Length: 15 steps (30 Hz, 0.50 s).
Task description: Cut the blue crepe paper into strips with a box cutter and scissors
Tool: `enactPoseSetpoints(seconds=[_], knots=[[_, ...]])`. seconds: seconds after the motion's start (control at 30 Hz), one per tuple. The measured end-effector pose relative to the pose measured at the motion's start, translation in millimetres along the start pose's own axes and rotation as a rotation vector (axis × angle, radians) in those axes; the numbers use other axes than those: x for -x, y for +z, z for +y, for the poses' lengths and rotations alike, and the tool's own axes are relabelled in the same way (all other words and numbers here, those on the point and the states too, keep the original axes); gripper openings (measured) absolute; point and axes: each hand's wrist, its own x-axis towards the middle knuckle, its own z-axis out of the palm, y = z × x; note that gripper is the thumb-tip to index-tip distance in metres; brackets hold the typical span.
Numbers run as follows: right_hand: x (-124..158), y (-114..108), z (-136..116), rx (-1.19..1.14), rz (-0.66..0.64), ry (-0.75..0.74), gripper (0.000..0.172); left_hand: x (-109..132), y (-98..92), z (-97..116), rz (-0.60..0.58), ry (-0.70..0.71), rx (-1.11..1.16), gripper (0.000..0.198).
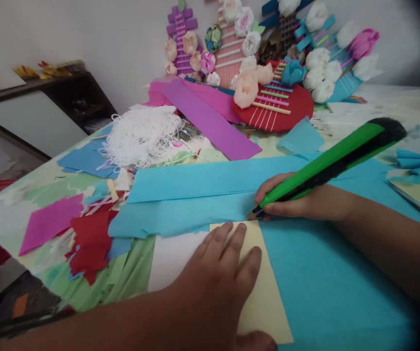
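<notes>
My right hand point(294, 202) grips a green and black utility knife point(327, 163), slanting up to the right. Its tip touches down by the top edge of a pale yellow card point(268, 312). Fingers spread, my left hand point(224, 263) presses flat on that card. Under the card lies a large sheet of turquoise paper point(327, 273), which reaches far to the right. A white sheet point(166, 258) shows to the left of the card, partly under my left hand. Just beyond the card are turquoise paper strips point(195, 180), the nearer one with a ragged lower edge.
White string point(144, 134) lies heaped at the back left, beside purple strips point(210, 117). Red scraps point(91, 239) and a magenta piece point(51, 222) are on the left. Scissors point(414, 202) rest at the right edge. Guitar-shaped crafts with paper flowers point(246, 90) stand behind.
</notes>
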Motion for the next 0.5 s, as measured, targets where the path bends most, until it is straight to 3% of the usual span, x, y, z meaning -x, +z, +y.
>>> enactPoseSetpoints(seconds=[0.5], knots=[[-0.3, -4.4, 0.3, -0.001, -0.03, -0.027, 0.016, 2.3, 3.9, -0.1, 0.084, -0.028, 0.021, 0.078]])
